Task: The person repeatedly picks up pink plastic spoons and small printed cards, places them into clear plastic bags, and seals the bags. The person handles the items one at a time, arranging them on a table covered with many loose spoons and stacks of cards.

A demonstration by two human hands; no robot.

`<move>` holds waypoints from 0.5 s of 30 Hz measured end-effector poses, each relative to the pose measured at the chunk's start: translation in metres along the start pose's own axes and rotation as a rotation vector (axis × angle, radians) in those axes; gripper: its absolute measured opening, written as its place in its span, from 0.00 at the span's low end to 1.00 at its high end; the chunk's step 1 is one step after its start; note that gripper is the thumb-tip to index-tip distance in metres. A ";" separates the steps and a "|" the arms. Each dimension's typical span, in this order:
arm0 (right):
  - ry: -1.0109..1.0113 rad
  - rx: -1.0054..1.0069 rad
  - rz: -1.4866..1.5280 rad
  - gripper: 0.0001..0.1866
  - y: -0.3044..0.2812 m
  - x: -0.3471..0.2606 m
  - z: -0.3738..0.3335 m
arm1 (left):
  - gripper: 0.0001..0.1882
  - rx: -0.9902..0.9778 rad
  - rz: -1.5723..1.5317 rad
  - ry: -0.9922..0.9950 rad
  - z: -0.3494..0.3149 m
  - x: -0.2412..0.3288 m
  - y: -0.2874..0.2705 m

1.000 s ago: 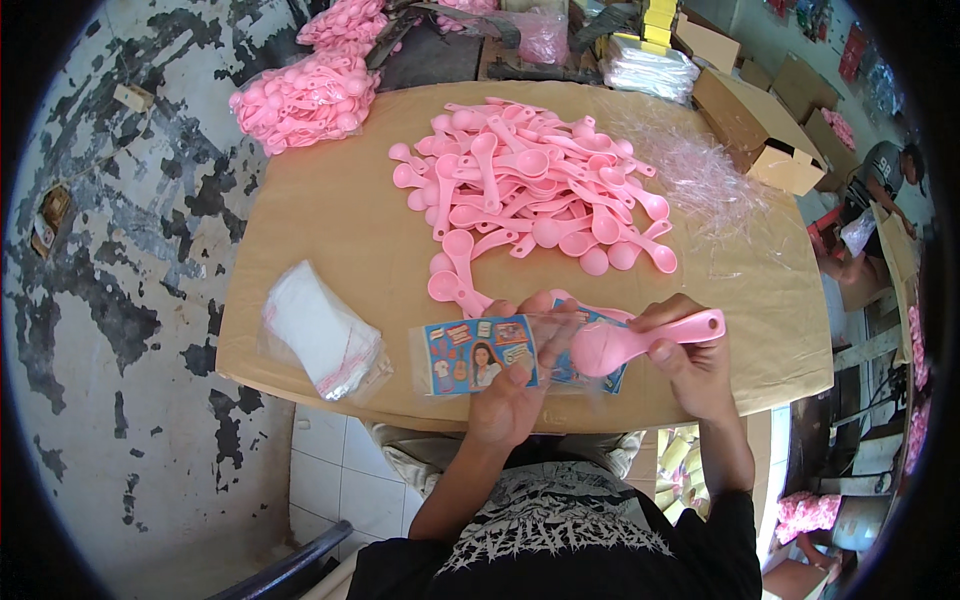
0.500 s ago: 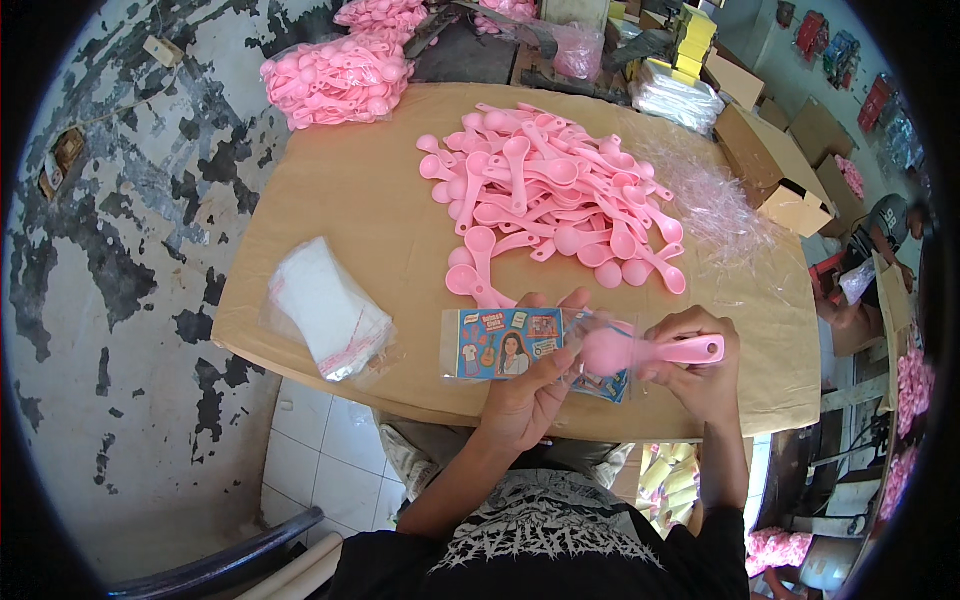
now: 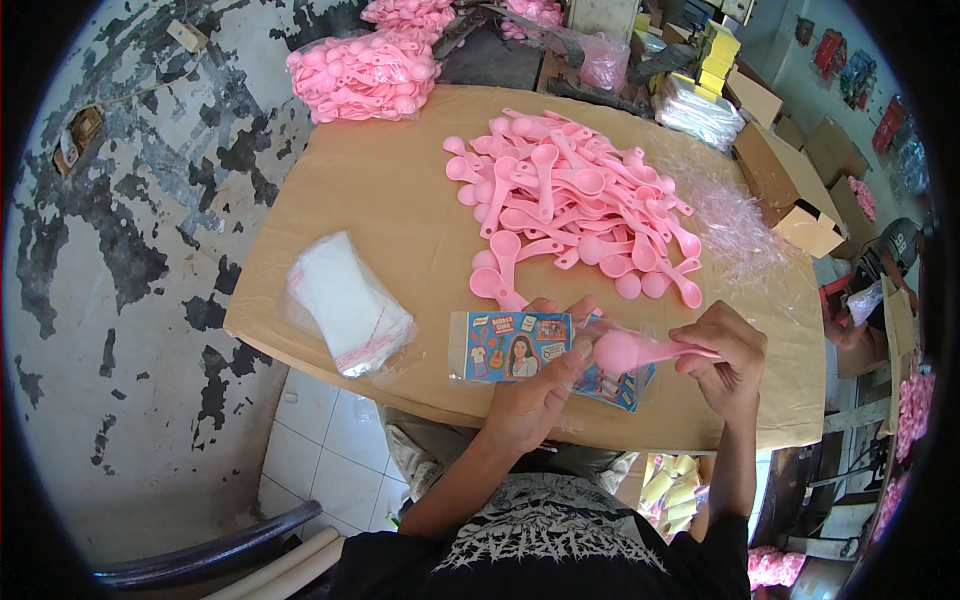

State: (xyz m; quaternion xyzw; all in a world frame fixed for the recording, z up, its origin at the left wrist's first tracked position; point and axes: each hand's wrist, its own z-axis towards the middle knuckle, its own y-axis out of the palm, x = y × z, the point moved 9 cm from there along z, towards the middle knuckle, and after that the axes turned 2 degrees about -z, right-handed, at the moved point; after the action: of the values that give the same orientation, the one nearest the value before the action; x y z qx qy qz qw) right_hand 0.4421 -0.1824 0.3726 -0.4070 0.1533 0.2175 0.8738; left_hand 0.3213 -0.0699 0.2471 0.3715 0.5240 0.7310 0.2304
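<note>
A blue printed card (image 3: 490,362) in clear plastic lies across my left hand (image 3: 540,390), whose fingers and thumb are closed on it. My right hand (image 3: 728,358) pinches the handle of a pink measuring spoon (image 3: 618,352), its rounded bowl turned up and pointing left. The bowl sits at a clear plastic bag beside my left fingertips; I cannot tell how far inside it is. Below the spoon shows another blue printed card (image 3: 625,392). Just beyond my hands lies a large heap of pink spoons (image 3: 575,195).
A stack of clear bags (image 3: 345,310) lies left on the brown-covered table (image 3: 400,180). Bagged pink spoons (image 3: 365,78) stand far left. Crumpled clear film (image 3: 735,205) and an open cardboard box (image 3: 790,185) are at the right. Another person (image 3: 880,265) sits beyond the right edge.
My right hand has lifted slightly and tilted the spoon's handle, now seen more edge-on. The whole view has shifted, so the table appears a little farther right.
</note>
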 end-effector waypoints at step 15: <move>0.326 -0.157 0.192 0.05 0.060 -0.019 0.019 | 0.35 -0.060 -0.099 0.150 0.004 0.005 -0.007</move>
State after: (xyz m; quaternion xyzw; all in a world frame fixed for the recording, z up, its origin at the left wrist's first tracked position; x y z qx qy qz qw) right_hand 0.3967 -0.1379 0.3543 -0.4874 0.3132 0.2424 0.7782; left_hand 0.3213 -0.0614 0.2431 0.2821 0.5353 0.7599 0.2374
